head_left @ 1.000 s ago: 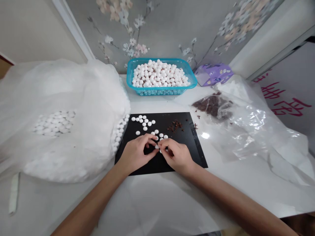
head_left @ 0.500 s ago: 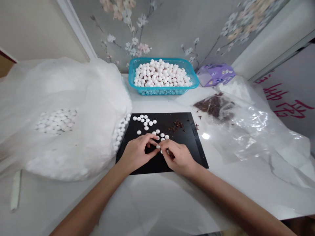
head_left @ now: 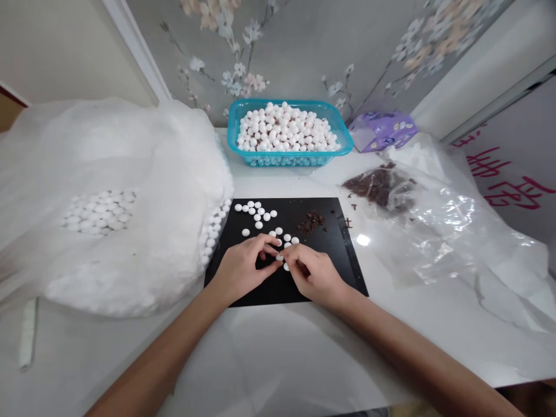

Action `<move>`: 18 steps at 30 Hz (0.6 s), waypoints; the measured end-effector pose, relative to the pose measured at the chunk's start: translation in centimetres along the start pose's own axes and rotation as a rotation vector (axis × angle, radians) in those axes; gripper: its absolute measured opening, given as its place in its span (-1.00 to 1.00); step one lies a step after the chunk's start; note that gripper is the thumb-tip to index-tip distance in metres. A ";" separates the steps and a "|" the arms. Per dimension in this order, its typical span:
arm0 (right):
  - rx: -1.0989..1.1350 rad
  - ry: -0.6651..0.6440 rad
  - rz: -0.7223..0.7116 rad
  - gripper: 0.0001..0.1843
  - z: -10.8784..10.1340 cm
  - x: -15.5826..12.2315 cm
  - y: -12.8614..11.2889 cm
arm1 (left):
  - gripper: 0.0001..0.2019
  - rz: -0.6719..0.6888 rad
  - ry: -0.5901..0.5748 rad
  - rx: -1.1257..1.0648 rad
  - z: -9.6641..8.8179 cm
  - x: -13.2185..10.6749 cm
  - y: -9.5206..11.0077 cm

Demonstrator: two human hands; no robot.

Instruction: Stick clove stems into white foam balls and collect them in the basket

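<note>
Over a black mat (head_left: 260, 295), my left hand (head_left: 245, 263) pinches a small white ball (head_left: 279, 257) between thumb and fingers. My right hand (head_left: 316, 272) is closed against the same ball from the other side, fingertips pressed together. Whatever is between those fingertips is too small to make out. Loose white balls (head_left: 287, 238) lie just beyond the fingers, and another group (head_left: 258, 213) sits at the mat's far left. Toward its far right is a little heap of dark brown slivers (head_left: 313, 221).
A blue basket (head_left: 291, 155) full of white balls stands by the wall. At left bulges a big white bag (head_left: 130, 266) of balls. On the right lies a clear plastic bag (head_left: 434, 231) with brown bits (head_left: 377, 185), near a purple packet (head_left: 384, 130).
Both hands stay in nearly the same place around the white ball. The right fingers have shifted slightly, and a dark spot now shows on the ball.
</note>
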State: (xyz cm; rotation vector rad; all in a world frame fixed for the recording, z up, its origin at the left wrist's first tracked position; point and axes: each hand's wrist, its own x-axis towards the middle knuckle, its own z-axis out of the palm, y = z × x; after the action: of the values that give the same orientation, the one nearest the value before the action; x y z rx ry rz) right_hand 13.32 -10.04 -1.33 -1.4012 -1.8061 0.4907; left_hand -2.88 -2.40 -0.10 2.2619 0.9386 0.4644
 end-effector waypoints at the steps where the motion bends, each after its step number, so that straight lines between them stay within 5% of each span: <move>1: 0.005 -0.003 0.004 -0.83 0.0 0.0 0.0 | -0.73 0.001 0.000 -0.004 0.0 0.0 0.0; 18: 0.046 -0.053 0.041 -0.84 0.0 0.1 0.5 | -0.74 -0.068 -0.056 -0.063 -0.1 0.1 0.1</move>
State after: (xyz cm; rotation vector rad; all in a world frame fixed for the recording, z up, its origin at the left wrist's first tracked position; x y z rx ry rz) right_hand 13.59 -9.82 -1.69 -1.4080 -1.8002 0.5921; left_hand -2.82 -2.36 0.03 2.1676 0.9566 0.3935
